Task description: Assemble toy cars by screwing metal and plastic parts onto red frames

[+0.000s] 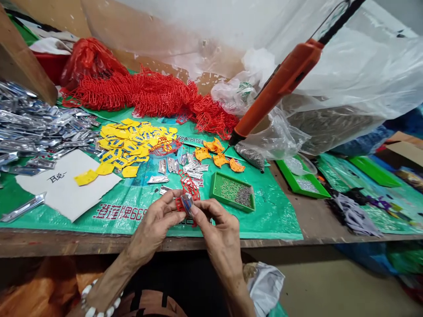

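Evidently a small silvery piece (pixel 187 203), pinched between left hand (pixel 161 219) and right hand (pixel 218 225).

translucent plastic sheeting (pixel 360 66) hangs behind 1 wooden workbench (pixel 287 215)

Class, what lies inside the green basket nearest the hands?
Small metal pieces, thickest at the right of the green basket; anything under them is covered, so unseen.

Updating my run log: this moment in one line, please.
left hand: pinching small part; right hand: pinching same part; green tray: metal bits inside; orange driver: tip down
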The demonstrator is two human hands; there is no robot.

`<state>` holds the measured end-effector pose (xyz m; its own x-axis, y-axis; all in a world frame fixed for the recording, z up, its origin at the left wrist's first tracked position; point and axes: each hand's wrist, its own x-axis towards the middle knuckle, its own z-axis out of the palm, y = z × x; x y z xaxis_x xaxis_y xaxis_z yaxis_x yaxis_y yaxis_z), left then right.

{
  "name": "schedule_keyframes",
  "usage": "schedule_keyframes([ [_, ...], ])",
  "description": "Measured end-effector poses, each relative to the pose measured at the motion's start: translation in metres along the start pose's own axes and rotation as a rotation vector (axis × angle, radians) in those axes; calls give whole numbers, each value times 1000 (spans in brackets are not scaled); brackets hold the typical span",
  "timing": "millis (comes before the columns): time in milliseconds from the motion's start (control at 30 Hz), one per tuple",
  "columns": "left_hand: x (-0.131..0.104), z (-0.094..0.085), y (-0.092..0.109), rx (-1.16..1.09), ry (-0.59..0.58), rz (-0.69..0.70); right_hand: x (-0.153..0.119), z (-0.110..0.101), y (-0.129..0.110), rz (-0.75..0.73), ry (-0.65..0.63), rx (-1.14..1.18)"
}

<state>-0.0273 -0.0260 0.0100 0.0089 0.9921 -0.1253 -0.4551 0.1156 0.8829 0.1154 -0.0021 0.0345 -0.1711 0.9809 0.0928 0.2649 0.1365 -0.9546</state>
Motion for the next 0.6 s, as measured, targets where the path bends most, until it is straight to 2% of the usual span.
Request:
schedule_keyframes([
  [67,1,0,0,83,14,23,-1,0,2,-65,-9,-52],
  [133,2,0,1,133,40,41,-1,-1,3,-67,-39,-57],
  [333,0,2,1,108,49,35,0,-8,-4,131,-109,113],
  [467,1,4,0,69,38,10,-2,-7,-2,22,-61,36],
  [600,2,1,0,50,-45,38,-4,-2,6,-138,-9,-47],
])
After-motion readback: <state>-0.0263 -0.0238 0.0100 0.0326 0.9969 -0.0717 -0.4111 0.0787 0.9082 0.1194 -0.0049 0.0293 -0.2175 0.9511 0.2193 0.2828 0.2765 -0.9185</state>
